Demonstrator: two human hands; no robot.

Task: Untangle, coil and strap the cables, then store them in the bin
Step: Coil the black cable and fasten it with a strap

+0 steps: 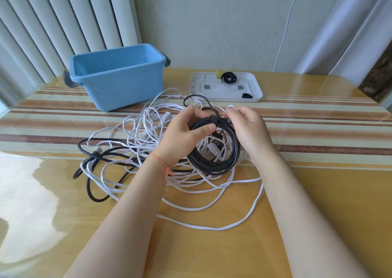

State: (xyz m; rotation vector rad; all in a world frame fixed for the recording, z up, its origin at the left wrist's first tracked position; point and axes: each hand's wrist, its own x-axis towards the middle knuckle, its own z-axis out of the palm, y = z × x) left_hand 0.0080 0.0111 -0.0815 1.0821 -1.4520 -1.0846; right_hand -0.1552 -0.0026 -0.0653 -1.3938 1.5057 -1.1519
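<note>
Black and tightly wound, the coiled cable (pixel 214 150) was held up just above the table (pixel 318 192), over the tangle. It made several neat round loops, and a dark strap (pixel 214 119) crossed the bundle at its top. The left hand (pixel 186 133) gripped the coil's upper left side, thumb pressed on the loops just below the strap. The right hand (pixel 246 127) pinched at the strap end on the upper right, fingers curled; exactly what the fingertips held I could not tell. One loose black end (pixel 197 99) arched away behind the hands.

Under the coil lay the tangle of white cables (pixel 148 150), thin and flat, sprawled in wide loops with a few white plugs showing, and another black cable (pixel 93 171) snaked through its left side.

The blue bin (pixel 118 76) stood open at the far left of the table, well apart from the hands. Near it to the right sat a white lid (pixel 254 82) with a few spare straps (pixel 228 77) on it.
</note>
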